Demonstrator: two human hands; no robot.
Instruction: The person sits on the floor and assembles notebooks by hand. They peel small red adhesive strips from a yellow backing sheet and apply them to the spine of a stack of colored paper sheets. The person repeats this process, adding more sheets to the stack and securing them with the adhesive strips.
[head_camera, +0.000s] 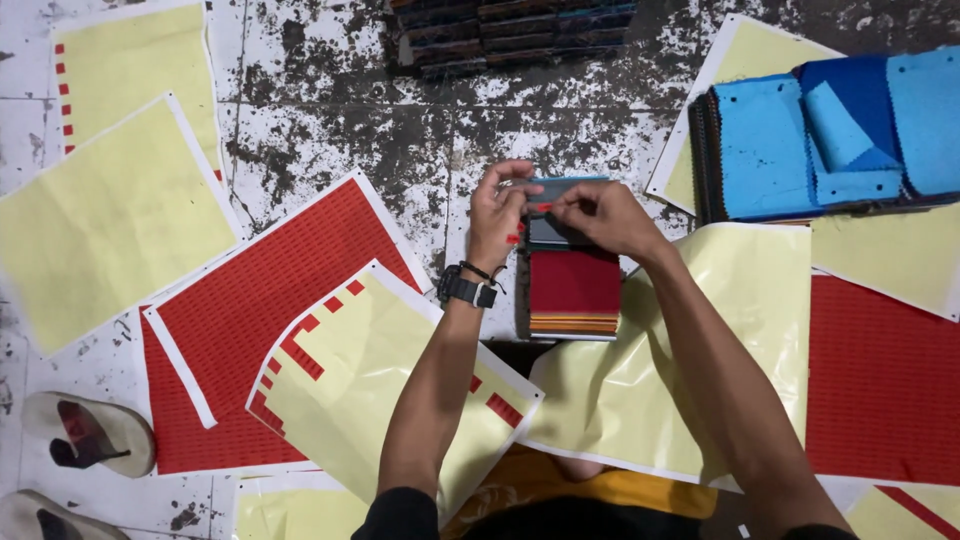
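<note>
At 12 o'clock, the left hand (497, 215) and right hand (597, 215) pinch a small red sticker (541, 208) over the dark-topped fabric swatch stack (572, 285); yellow backing sheets (640, 380) crowd its 6 o'clock edge.

The right hand (600, 215) and left hand (497, 215) are covering much of the dark swatch (560, 232), so what the fingers (545, 207) are pinching is too small to tell. The picture's edges are cutting off the lower sandal (35, 515) and the blue fabric pile (840, 135).
</note>
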